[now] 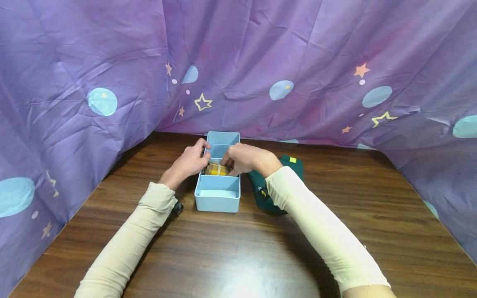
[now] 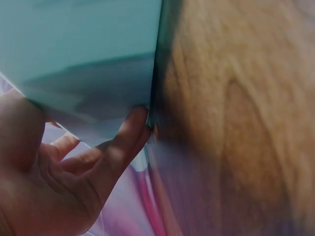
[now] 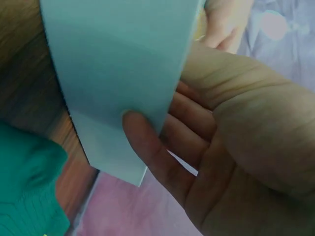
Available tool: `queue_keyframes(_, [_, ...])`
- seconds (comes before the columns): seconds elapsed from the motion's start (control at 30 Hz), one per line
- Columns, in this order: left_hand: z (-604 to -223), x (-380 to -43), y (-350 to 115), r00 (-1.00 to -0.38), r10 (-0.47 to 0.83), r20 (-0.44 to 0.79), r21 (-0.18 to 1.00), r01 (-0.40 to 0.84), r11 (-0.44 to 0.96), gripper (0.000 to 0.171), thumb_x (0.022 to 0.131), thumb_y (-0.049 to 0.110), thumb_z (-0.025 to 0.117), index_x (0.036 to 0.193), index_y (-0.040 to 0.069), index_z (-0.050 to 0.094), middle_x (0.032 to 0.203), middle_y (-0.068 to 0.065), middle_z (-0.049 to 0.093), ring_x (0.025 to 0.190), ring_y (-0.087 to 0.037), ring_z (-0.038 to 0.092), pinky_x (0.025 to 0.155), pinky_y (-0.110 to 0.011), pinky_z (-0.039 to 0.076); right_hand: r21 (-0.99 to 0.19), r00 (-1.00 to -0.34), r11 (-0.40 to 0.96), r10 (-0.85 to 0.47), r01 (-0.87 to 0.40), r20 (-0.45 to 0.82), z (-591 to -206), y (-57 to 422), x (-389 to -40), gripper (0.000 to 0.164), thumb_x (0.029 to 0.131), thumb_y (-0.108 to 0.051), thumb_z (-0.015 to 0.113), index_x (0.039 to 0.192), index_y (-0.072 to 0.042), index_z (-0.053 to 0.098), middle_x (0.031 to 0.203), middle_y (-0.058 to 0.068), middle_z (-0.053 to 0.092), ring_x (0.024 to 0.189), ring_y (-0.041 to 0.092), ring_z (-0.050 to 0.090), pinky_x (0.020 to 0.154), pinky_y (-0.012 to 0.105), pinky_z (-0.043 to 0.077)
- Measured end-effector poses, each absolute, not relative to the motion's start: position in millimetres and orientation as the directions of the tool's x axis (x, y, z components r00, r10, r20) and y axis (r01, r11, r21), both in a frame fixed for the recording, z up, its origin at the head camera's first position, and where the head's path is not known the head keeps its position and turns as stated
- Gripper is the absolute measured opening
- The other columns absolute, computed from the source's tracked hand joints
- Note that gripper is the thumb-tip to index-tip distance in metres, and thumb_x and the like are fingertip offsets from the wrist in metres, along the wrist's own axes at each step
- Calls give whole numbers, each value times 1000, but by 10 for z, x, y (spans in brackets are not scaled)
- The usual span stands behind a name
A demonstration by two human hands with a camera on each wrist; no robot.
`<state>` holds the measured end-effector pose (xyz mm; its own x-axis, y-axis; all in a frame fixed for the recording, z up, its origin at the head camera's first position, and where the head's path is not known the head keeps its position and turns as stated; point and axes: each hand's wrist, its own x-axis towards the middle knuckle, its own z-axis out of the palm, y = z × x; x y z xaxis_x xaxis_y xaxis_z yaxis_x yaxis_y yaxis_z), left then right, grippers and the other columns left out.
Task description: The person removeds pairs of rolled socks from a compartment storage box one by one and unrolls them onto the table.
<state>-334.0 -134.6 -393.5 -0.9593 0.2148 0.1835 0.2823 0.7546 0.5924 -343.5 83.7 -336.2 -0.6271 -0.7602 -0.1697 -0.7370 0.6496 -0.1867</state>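
A long pale blue divided box [image 1: 217,203] stands lengthwise on the table. In its middle compartment sits a folded yellow-and-brown plaid cloth [image 1: 217,169] with a pale band across it. My right hand [image 1: 244,158] reaches in over the right rim, its thumb and fingers gripping the cloth's right end. Its fingertips are partly hidden; the little finger rests outside on the wall [image 3: 113,88] in the right wrist view. At the left rim is my left hand [image 1: 189,160], thumb and forefinger spread near the cloth's left end. One of its fingers touches the outer wall [image 2: 93,78] in the left wrist view.
Right of the box, partly under my right forearm, lies a dark green fabric item [image 1: 298,167] with a yellow tag. The brown wooden table [image 1: 208,248] meets a purple star-patterned curtain [image 1: 238,62] at the back and sides.
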Motion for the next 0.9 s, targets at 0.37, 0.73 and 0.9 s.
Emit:
queue_keyframes(0.37, [-3927,-3344,-1354,-958,236,162,573,286,768,35,110,26,45,141,11,53,102,-17,67,99,-32,65,92,-51,55,-148,-577,584,-812,-798,-92,-3444,907,-3471,9,94,-22,86,92,-21,78,87,-9,77,80,4,68,77,28,58])
queue_keyframes(0.73, [-4022,-3459,-1426,-975,196,107,784,204,586,27,109,20,57,135,12,59,132,-21,76,73,-21,73,60,-35,64,-323,-604,554,-794,-767,73,-3303,1118,-3416,29,94,-25,86,121,-14,80,107,-3,81,95,11,75,88,37,63])
queue_keyframes(0.9, [-4035,-3456,-1422,-973,192,129,745,223,629,28,109,22,55,136,15,59,127,-20,75,74,-23,72,60,-32,61,-440,-630,520,-763,-732,147,-3254,1272,-3383,35,91,-19,85,124,-9,75,107,0,79,93,12,73,84,33,62])
